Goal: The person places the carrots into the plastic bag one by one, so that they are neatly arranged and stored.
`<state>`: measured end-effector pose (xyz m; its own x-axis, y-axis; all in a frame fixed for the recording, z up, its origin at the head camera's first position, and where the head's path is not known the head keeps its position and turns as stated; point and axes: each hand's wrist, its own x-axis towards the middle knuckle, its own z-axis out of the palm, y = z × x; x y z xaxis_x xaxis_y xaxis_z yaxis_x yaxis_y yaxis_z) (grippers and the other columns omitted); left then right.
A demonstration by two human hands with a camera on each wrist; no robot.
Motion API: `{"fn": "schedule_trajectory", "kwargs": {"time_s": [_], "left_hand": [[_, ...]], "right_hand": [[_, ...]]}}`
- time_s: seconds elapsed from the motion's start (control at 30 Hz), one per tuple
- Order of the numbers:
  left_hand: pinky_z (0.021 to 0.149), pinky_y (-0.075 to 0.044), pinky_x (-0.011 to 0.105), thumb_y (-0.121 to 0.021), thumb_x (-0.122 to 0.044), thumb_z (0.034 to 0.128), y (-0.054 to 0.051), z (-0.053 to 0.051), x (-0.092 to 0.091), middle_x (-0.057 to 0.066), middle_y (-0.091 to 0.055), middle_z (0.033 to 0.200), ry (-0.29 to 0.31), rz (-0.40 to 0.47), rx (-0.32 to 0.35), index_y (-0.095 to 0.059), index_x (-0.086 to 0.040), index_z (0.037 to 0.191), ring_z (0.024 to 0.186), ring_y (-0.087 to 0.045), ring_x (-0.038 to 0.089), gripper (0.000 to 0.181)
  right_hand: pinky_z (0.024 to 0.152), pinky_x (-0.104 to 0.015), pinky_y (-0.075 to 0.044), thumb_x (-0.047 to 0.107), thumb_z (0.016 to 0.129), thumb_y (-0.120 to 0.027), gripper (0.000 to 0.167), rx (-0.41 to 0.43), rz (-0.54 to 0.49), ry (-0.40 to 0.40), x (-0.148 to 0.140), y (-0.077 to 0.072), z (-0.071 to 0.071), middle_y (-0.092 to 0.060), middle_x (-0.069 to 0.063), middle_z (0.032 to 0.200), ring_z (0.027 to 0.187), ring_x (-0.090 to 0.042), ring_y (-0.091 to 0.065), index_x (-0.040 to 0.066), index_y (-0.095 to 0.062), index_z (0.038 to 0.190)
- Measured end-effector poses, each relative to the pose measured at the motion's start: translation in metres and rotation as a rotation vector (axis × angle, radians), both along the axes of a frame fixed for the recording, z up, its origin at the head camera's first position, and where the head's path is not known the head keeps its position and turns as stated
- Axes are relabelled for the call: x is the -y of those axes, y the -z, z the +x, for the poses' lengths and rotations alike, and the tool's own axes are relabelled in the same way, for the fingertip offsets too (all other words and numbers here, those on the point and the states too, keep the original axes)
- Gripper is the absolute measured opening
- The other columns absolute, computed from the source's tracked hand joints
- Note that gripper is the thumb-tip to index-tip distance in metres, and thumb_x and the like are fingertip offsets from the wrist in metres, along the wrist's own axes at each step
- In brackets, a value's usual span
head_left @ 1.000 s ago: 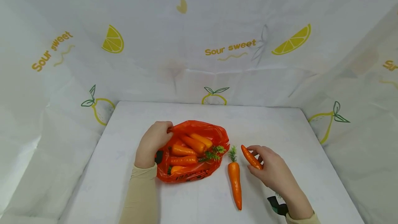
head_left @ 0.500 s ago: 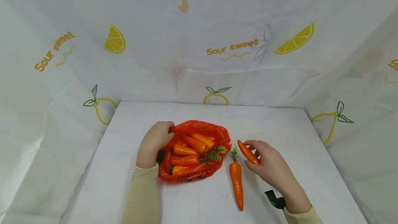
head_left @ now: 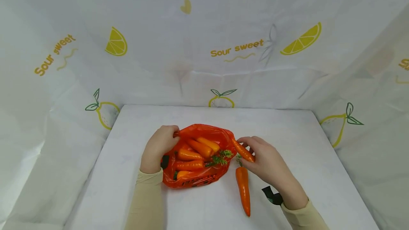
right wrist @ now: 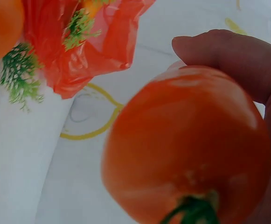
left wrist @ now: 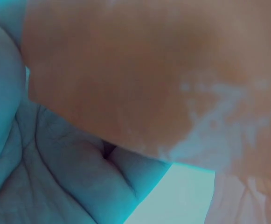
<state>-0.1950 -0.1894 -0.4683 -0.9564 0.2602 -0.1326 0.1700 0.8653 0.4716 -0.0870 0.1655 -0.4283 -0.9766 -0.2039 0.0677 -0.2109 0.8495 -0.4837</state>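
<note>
A red plastic bag (head_left: 198,130) lies with its mouth spread on the white table, several carrots (head_left: 190,165) inside it. My left hand (head_left: 159,144) grips the bag's rim at its far left corner; in the left wrist view the bag's film (left wrist: 126,79) covers much of the palm. With my right hand (head_left: 266,157) I hold a carrot (head_left: 244,152), its tip at the bag's right edge. The right wrist view shows this carrot's thick end (right wrist: 186,144) and green stem close up. Below it another carrot (head_left: 243,191) lies on the table, its leafy top partly hidden.
The white table (head_left: 105,194) ends at a back edge against a hanging white cloth (head_left: 153,56) printed with lemons and lettering. More cloth hangs at the left and right sides. A black strap (head_left: 272,196) sits at my right wrist.
My right hand has moved left and slightly away from me, bringing the carrot up to the bag's right edge. The left hand keeps its hold on the rim.
</note>
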Motion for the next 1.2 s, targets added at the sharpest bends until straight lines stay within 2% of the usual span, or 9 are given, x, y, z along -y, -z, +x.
{"fn": "schedule_trajectory", "kwargs": {"time_s": [0.37,0.7,0.83,1.2], "left_hand": [[0.08,-0.056,0.039,-0.071,-0.015,0.1065,0.0,-0.001,0.002,0.004,-0.074,0.099,-0.01,0.001,0.011,-0.077,-0.011,0.114,0.084,-0.061,0.024,0.01],[0.079,-0.055,0.039,-0.071,-0.014,0.1058,-0.001,0.001,0.001,0.004,-0.074,0.097,-0.008,0.008,0.01,-0.077,-0.011,0.111,0.083,-0.061,0.023,0.009],[0.081,-0.057,0.04,-0.071,-0.014,0.1056,-0.003,0.001,0.0,0.004,-0.075,0.098,-0.005,0.013,0.007,-0.077,-0.011,0.111,0.084,-0.062,0.023,0.009],[0.084,-0.059,0.041,-0.071,-0.015,0.1056,-0.002,0.002,0.0,0.004,-0.076,0.1,-0.001,0.014,0.006,-0.078,-0.011,0.113,0.085,-0.063,0.023,0.011]], "right_hand": [[0.072,-0.024,-0.058,0.019,0.089,-0.093,0.053,-0.004,-0.023,-0.069,0.023,-0.003,-0.005,-0.071,0.006,0.114,0.092,-0.012,-0.063,0.02,-0.073,0.139],[0.085,-0.035,-0.062,0.022,0.087,-0.096,0.056,-0.066,-0.02,-0.128,0.039,-0.007,-0.008,-0.073,0.006,0.119,0.098,-0.013,-0.067,0.021,-0.072,0.138],[0.09,-0.037,-0.063,0.021,0.088,-0.096,0.057,-0.058,-0.027,-0.14,0.044,-0.008,-0.009,-0.073,0.005,0.128,0.103,-0.014,-0.069,0.021,-0.072,0.14],[0.09,-0.036,-0.063,0.021,0.089,-0.094,0.056,-0.033,-0.03,-0.17,0.056,-0.004,-0.014,-0.074,-0.001,0.135,0.105,-0.016,-0.069,0.019,-0.071,0.141]]}}
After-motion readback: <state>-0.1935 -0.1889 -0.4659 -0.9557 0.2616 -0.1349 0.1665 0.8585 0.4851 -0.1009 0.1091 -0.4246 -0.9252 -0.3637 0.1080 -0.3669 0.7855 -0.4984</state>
